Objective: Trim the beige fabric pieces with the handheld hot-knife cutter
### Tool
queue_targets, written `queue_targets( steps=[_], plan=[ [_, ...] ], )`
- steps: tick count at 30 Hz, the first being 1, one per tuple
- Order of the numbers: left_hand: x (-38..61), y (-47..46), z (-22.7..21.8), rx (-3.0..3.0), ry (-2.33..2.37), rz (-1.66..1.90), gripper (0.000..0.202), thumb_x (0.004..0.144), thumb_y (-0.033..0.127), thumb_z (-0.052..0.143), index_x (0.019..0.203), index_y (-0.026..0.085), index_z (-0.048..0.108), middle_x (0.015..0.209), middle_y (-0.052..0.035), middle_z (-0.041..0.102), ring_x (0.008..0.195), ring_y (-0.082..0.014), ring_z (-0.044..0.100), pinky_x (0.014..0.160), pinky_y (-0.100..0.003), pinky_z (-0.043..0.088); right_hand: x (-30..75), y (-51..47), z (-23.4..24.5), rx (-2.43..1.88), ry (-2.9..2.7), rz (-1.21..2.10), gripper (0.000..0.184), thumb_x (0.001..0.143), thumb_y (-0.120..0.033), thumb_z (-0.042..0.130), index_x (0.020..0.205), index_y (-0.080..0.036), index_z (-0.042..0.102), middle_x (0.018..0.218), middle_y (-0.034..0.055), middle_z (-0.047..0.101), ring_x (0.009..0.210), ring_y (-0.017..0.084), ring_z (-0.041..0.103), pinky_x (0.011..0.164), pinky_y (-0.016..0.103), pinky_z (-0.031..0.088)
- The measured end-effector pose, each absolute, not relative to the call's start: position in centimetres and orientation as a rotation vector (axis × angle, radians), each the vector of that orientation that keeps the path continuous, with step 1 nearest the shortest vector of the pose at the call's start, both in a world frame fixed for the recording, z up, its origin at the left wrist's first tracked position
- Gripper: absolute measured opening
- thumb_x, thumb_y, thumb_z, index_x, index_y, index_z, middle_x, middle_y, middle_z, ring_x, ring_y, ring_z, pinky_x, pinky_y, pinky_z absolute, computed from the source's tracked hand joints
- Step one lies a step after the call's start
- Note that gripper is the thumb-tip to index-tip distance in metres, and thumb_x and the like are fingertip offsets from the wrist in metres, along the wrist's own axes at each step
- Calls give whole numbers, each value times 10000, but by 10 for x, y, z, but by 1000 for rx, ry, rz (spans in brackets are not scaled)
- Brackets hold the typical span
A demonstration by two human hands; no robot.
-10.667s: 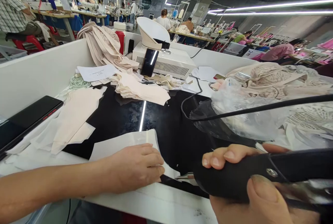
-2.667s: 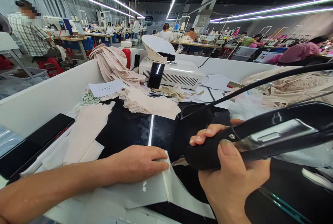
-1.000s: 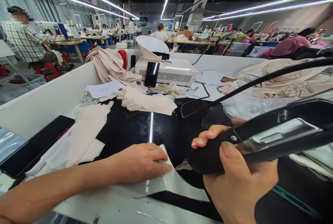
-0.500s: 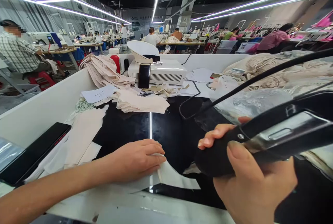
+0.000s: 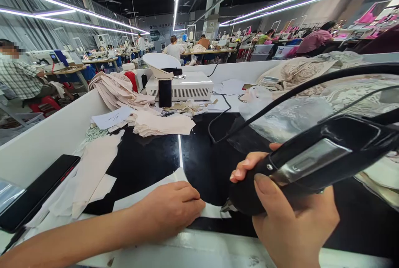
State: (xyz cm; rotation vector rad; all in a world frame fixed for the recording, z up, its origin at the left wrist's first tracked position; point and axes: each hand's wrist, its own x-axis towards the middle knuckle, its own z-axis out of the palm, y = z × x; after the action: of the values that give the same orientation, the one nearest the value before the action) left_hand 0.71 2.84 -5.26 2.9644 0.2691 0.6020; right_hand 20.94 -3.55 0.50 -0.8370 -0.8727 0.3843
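In my right hand (image 5: 289,214) is a black corded electric fabric cutter (image 5: 311,164), held with the fingers wrapped round its body and the thumb along the near side. The cutter's small metal tip meets the right end of a pale cloth piece (image 5: 215,210) on the black work surface (image 5: 202,160). My left hand (image 5: 179,203) is closed on that cloth, fingers curled together just left of the tip. Part of the cloth lies hidden beneath this hand; the rest reaches out behind it to the left.
Pale cut pieces (image 5: 163,123) lie stacked at the back. Others (image 5: 96,160) lie at left beside a black phone (image 5: 37,191). Behind stand a white vented box (image 5: 181,87) and another phone (image 5: 165,93). A black cord (image 5: 280,106) arches over plastic-wrapped cloth at right.
My left hand has shifted slightly right and down, its fingers now more curled. More cloth shows behind it. The cutter has come left, and its tip now meets the cloth.
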Motion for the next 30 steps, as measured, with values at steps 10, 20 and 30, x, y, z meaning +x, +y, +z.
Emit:
queue_targets(
  steps=[10, 20, 30],
  plan=[
    [-6, 23, -53, 2878, 300, 689, 215, 1218, 170, 502, 1199, 181, 715, 1141, -81, 781, 1057, -211, 759, 953, -288, 649, 203, -35, 9, -789, -912, 412, 391, 874, -428, 1045, 1117, -305, 764, 855, -33, 793, 625, 168, 738, 560, 281, 662],
    [-2, 15, -49, 2859, 305, 729, 210, 1151, 101, 556, 1248, 167, 730, 1129, -94, 756, 1004, -221, 722, 933, -297, 653, 190, -29, 7, -757, -910, 457, 309, 923, -448, 988, 1032, -304, 738, 885, -50, 789, 617, 138, 712, 533, 233, 624],
    [0, 10, -50, 2836, 405, 759, 225, 1160, 182, 592, 1250, 211, 796, 1153, -102, 712, 972, -232, 695, 884, -304, 640, 191, -28, 6, -777, -907, 462, 279, 935, -386, 960, 1094, -312, 743, 897, -48, 780, 652, 143, 733, 608, 254, 665]
  ],
)
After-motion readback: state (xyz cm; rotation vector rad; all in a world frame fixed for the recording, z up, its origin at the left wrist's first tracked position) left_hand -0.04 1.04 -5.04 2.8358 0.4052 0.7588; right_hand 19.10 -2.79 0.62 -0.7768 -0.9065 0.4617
